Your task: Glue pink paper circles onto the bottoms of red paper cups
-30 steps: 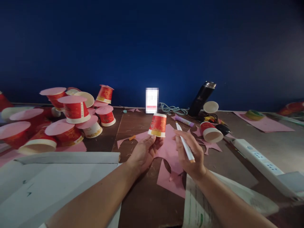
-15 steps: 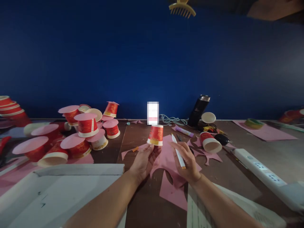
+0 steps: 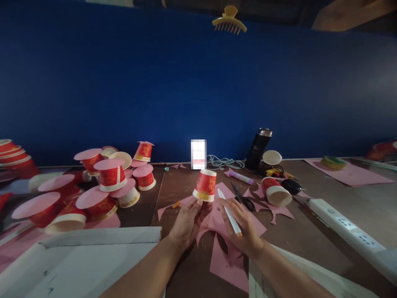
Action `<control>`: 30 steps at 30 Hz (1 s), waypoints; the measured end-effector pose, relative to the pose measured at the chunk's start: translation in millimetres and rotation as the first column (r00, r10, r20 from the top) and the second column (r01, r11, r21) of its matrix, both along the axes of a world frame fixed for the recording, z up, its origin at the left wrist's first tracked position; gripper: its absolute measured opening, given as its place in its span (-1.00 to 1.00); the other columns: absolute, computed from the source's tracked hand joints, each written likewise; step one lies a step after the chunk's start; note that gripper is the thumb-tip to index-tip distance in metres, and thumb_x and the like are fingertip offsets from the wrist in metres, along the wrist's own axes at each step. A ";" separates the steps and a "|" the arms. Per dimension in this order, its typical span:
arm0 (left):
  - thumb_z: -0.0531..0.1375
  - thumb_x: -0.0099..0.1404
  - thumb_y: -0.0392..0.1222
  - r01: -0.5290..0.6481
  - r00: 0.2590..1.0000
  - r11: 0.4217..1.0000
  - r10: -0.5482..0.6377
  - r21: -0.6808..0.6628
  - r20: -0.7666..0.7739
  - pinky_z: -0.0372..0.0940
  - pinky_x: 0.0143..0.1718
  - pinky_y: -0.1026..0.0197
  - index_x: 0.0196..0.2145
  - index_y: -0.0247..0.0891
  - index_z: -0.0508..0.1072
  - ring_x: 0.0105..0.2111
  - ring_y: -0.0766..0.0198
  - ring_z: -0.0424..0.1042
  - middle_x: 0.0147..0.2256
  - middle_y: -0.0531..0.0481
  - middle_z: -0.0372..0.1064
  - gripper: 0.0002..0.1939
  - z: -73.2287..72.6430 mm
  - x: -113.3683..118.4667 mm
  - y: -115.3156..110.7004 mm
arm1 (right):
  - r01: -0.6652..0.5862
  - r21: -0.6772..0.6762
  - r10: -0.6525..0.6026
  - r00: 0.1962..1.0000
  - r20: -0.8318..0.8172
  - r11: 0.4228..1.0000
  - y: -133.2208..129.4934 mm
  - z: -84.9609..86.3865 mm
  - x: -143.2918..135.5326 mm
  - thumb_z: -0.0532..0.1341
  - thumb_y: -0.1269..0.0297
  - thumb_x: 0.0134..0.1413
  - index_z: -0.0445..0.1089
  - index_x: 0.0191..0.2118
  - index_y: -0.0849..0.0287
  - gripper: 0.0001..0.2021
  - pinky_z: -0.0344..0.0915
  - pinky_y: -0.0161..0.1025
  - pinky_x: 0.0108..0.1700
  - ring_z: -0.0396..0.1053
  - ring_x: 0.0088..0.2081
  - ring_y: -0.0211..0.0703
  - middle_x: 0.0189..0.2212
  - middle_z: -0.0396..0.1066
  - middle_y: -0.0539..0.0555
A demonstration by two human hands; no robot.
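On my feed, discs (image 3: pixel 109 164) cap many cups (image 3: pixel 110 178) leftward along the far edge of the desk (image 3: pixel 194 271), while my left hand (image 3: pixel 187 221) grasps a discless cup (image 3: pixel 206 184) aloft mid-desk, my right hand (image 3: pixel 243 229) a pen (image 3: pixel 231 219).

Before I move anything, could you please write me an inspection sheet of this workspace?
Surface: dark brown table, with pink cut paper across the middle.
Things in hand: red paper cup, held upside down; white marker, its tip near the cup.
Clutter: black scissors, a purple tube, and a pile of cups on the left, many topped with pink discs.
Hands: left hand grips the cup low down; right hand holds the marker.
Cables: pale coiled cord near the wall; white power strip on the right.
Surroundings: blue wall behind; yellow claw clip above.
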State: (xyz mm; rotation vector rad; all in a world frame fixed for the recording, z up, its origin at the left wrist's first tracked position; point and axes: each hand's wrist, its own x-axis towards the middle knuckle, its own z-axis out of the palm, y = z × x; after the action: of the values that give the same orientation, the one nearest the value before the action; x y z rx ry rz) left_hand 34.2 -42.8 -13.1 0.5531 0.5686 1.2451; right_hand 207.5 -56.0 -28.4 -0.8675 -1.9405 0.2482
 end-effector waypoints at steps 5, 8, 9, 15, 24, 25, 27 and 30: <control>0.36 0.10 -0.19 0.014 0.999 1.000 -0.015 -0.010 -0.030 0.36 -0.10 0.27 -0.32 -0.39 0.55 -0.30 0.33 0.46 -0.34 -0.10 0.49 -0.78 -1.0 0.3 0.4 | -0.014 -0.027 0.014 1.000 0.009 1.000 -3.0 -1.3 -0.4 0.04 0.56 0.15 0.20 0.19 0.05 -0.49 0.35 -0.16 -0.15 0.35 -0.18 -0.12 -0.16 0.34 0.13; 0.36 0.10 -0.18 0.027 0.999 0.999 -0.028 -0.029 -0.027 0.36 -0.12 0.27 -0.27 -0.39 0.55 -0.30 0.32 0.46 -0.33 -0.11 0.49 -0.74 -2.7 0.3 1.8 | 0.031 -0.014 -0.030 1.000 0.007 0.999 -3.0 -1.9 -0.4 0.03 0.54 0.17 0.21 0.19 0.07 -0.52 0.35 -0.16 -0.15 0.35 -0.18 -0.11 -0.17 0.33 0.14; 0.36 0.09 -0.18 0.031 0.999 0.999 -0.032 -0.039 -0.024 0.36 -0.12 0.26 -0.27 -0.40 0.55 -0.30 0.31 0.46 -0.33 -0.12 0.49 -0.73 -3.3 0.3 2.2 | 0.044 -0.006 -0.044 0.999 0.007 0.999 -2.8 -2.2 0.0 0.03 0.54 0.17 0.21 0.18 0.07 -0.52 0.36 -0.16 -0.14 0.35 -0.18 -0.11 -0.16 0.34 0.15; 0.36 0.09 -0.17 0.046 0.999 0.996 -0.045 -0.080 0.013 0.36 -0.13 0.25 -0.28 -0.39 0.56 -0.30 0.30 0.46 -0.33 -0.12 0.48 -0.74 -6.7 0.0 3.9 | 0.079 -0.001 -0.079 0.995 0.057 0.997 -3.3 -9.2 11.9 0.03 0.50 0.17 0.19 0.20 0.12 -0.53 0.39 -0.20 -0.16 0.38 -0.17 -0.09 -0.18 0.37 0.17; 0.43 -0.03 -0.11 0.091 0.996 0.968 -0.088 -0.233 0.025 0.37 -0.24 0.28 -0.31 -0.39 0.55 -0.37 0.26 0.51 -0.38 -0.16 0.51 -0.65 -17.7 2.0 10.9 | 0.135 0.066 -0.141 0.986 0.086 0.989 1.8 -12.1 31.7 0.13 0.31 0.15 0.26 0.15 0.11 -0.57 0.41 -0.26 -0.14 0.43 -0.11 -0.05 -0.10 0.42 0.17; 0.43 -0.03 -0.11 0.102 0.995 0.965 -0.098 -0.244 0.025 0.37 -0.25 0.28 -0.32 -0.39 0.55 -0.37 0.25 0.51 -0.38 -0.17 0.51 -0.64 -19.1 2.0 10.9 | 0.151 0.060 -0.155 0.985 0.080 0.987 2.4 -11.3 31.9 0.12 0.32 0.16 0.28 0.15 0.11 -0.58 0.41 -0.27 -0.16 0.44 -0.13 -0.06 -0.12 0.43 0.16; 0.43 -0.03 -0.11 0.127 0.992 0.955 -0.123 -0.267 0.032 0.37 -0.22 0.27 -0.32 -0.38 0.54 -0.35 0.25 0.51 -0.37 -0.16 0.51 -0.65 -21.1 1.6 10.1 | 0.182 0.034 -0.184 0.980 0.071 0.983 3.1 -9.9 31.3 0.11 0.33 0.17 0.29 0.14 0.09 -0.60 0.42 -0.28 -0.19 0.45 -0.18 -0.08 -0.17 0.45 0.14; 0.42 -0.02 -0.10 0.196 0.980 0.942 -0.194 -0.271 0.035 0.36 -0.21 0.24 -0.32 -0.36 0.53 -0.36 0.25 0.51 -0.36 -0.15 0.51 -0.66 -22.9 -0.6 7.9 | 0.211 0.011 -0.211 0.976 0.048 0.977 4.0 -7.7 28.4 0.12 0.27 0.17 0.30 0.13 0.07 -0.60 0.43 -0.25 -0.23 0.46 -0.24 -0.07 -0.23 0.47 0.12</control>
State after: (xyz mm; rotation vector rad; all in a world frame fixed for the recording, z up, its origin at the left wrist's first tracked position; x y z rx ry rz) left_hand 33.6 -34.9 -36.0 0.3611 0.6512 0.9609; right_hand 235.9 -52.0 -36.1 -1.0759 -1.8751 0.0955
